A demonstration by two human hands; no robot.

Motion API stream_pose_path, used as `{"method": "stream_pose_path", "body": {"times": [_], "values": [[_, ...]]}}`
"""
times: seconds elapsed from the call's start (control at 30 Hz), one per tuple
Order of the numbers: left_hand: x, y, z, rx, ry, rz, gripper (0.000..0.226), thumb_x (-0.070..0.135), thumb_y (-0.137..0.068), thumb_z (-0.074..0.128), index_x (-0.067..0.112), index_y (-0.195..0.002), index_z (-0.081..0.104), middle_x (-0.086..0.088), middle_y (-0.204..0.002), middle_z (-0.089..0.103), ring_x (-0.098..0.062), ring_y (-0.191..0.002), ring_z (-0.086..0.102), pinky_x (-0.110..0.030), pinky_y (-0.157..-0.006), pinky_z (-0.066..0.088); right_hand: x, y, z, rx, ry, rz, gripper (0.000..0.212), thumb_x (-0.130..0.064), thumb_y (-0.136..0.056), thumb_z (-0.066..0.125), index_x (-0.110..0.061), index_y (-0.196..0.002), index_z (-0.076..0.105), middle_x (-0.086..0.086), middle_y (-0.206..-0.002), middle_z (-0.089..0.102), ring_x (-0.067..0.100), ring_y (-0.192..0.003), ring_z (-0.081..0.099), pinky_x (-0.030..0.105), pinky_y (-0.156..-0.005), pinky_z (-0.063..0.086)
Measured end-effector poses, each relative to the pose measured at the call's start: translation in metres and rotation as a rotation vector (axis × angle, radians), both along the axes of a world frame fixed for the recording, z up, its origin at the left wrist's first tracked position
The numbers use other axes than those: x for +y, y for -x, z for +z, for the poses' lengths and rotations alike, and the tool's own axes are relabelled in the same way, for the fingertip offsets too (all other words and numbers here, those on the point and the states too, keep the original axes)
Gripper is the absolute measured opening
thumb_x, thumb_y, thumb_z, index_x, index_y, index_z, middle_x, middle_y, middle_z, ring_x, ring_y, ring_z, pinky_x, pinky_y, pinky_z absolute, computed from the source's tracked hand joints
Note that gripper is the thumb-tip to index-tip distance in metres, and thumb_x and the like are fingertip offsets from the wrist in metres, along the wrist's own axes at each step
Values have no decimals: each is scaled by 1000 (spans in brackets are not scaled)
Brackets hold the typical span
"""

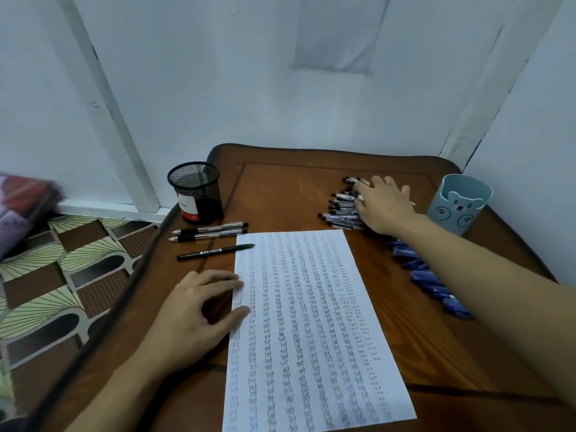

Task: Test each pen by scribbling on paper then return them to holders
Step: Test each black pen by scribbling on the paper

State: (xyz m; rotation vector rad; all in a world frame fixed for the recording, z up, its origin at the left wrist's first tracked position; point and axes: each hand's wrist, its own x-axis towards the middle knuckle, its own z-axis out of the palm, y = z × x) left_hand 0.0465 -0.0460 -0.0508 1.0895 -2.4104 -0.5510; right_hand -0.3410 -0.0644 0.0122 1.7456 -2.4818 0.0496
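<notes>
- A brown wooden table (280, 194) sits in a corner of pale walls (218, 88); a patterned floor (62, 260) shows beyond its 9 o'clock edge.
- A sheet of paper (305, 322), covered in rows of small scribbles, lies flat from the table's centre down to 6 o'clock.
- A black mesh holder (196, 194) stands upright at 10 o'clock, near the table's edge; a pale blue bear holder (456, 207) stands upright at 2 o'clock.
- 2 clear-barrel pens (208, 232) lie side by side just in front of the mesh holder; 1 black pen (215, 252) lies below them, its tip on the paper's top left corner.
- A heap of black pens (339, 210) lies at 1 o'clock, just beyond the paper's top right corner and well apart from the mesh holder.
- A row of blue pens (427, 282) lies at 3 o'clock, to the right of the paper; the right forearm partly hides it.
- The right hand (385, 207) reaches to 1 o'clock and lies palm down on the heap, fingers spread over the pens; I cannot tell whether it grasps any pen.
- The left hand (190, 319) rests at 8 o'clock, released and holding nothing; its loosely bent fingertips (230, 283) and thumb touch the paper's left edge.
</notes>
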Motion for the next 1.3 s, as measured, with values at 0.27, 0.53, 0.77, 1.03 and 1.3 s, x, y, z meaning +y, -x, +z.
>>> {"method": "stream_pose_path", "body": {"times": [0.27, 0.53, 0.77, 1.03, 1.3], "values": [[-1, -1, 2, 20, -22, -2, 63, 83, -75, 51, 44, -122, 69, 35, -125, 55, 2, -117, 48, -13, -89, 37, -4, -74, -11, -244, 276, 333, 16, -26, -99, 53, -24, -111, 63, -5, -112, 59, 19, -114, 48, 43, -100, 30], [-1, -2, 3, 44, -31, 6, 62, 81, -76, 55, 40, -120, 72, 33, -122, 56, -2, -115, 51, -15, -93, 39, -39, -153, -35, -474, 118, 645, 15, -37, -100, 61, -28, -107, 70, -11, -105, 59, 10, -106, 46, 41, -91, 32], [-1, -2, 3, 26, -37, -8, 65, 81, -76, 52, 40, -123, 70, 35, -122, 52, -1, -114, 50, -8, -92, 33, -50, -163, -39, -449, 151, 582, 4, -30, -99, 63, -28, -98, 59, -10, -95, 57, 13, -95, 54, 44, -93, 37], [-3, -1, 4, 19, -36, -9, 64, 80, -76, 52, 40, -122, 71, 35, -121, 52, 1, -113, 48, -8, -91, 33, -58, -168, -27, -290, 50, 556, 13, -37, -101, 59, -26, -102, 53, -3, -102, 54, 22, -99, 54, 49, -94, 35], [-4, -2, 0, 27, -30, -17, 61, 78, -77, 53, 43, -125, 67, 36, -126, 52, 0, -114, 48, -16, -94, 38, -33, -140, -23, -391, 160, 469, 10, -26, -99, 63, -20, -96, 55, -8, -95, 60, 16, -94, 54, 42, -97, 40]]}}
